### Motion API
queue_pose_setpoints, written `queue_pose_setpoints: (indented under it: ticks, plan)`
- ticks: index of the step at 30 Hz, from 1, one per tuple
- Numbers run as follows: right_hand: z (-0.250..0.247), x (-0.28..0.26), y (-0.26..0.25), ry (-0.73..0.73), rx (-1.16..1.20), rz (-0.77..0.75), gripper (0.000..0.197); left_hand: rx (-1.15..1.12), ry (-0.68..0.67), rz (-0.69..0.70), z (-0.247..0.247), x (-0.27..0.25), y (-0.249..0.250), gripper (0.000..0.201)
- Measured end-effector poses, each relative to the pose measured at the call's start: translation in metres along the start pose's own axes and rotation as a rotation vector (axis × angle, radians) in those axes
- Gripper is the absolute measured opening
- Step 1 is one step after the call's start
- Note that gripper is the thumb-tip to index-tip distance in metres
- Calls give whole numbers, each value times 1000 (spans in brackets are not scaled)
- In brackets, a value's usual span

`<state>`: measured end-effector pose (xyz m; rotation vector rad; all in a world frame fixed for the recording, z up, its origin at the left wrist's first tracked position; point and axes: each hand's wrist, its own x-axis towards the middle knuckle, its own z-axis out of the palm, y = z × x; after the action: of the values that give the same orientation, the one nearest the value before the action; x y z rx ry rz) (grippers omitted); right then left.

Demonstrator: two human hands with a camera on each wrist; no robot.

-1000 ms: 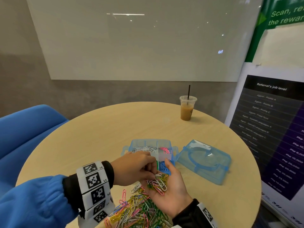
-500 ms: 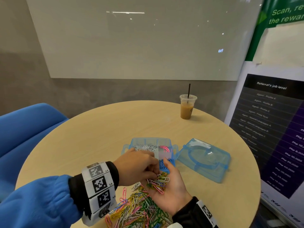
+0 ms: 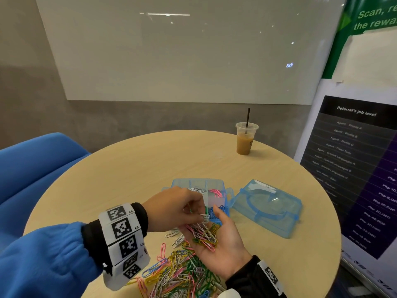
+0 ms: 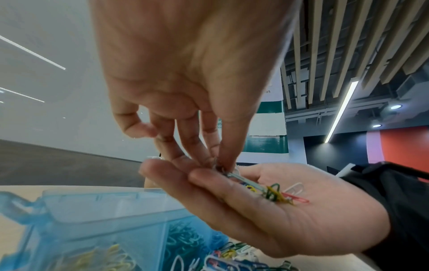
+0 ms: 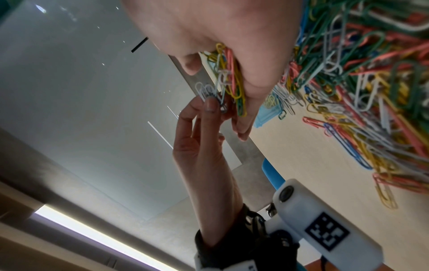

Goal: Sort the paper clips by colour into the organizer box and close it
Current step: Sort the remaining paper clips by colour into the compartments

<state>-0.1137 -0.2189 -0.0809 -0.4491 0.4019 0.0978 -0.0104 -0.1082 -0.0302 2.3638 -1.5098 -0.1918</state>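
Note:
My left hand (image 3: 202, 214) pinches a white paper clip (image 3: 205, 217) between thumb and fingertips, just above my right palm. The same white clip (image 4: 234, 177) shows in the left wrist view, and as a small white cluster (image 5: 205, 91) in the right wrist view. My right hand (image 3: 224, 247) lies palm up and cupped, carrying a handful of mixed clips (image 3: 204, 233). The open blue organizer box (image 3: 181, 183) sits just beyond both hands, with white, pink, green and blue clips in separate compartments. A loose pile of mixed clips (image 3: 178, 274) lies on the table by my wrists.
The box's blue lid (image 3: 266, 208) lies detached to the right of the box. An iced coffee cup with a straw (image 3: 246, 139) stands at the far edge of the round wooden table (image 3: 129, 168). A blue seat (image 3: 32, 168) is on the left, a poster stand on the right.
My left fingertips have drawn a white clip up out of the handful in my right palm. The right hand has stayed in place, palm up.

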Motion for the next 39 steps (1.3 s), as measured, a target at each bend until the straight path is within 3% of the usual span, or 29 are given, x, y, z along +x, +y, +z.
queue_pose_setpoints:
  ticks: [13,17,23,31,39]
  plan:
    - [2,0,0,13,-43,-1,65,-297,24,-68,-8,-1,-4,9]
    - [1,-1,-1,3,-26,14,64,-278,47,-85,-10,0,-7,9]
    - [-1,0,-1,-20,-2,7,62,-221,-102,22,4,1,-6,11]
    - [-1,-1,-1,-21,28,22,61,-58,-64,174,5,-2,-7,11]
    - [1,-2,-1,-35,-3,17,63,-225,1,101,-7,-3,-9,13]
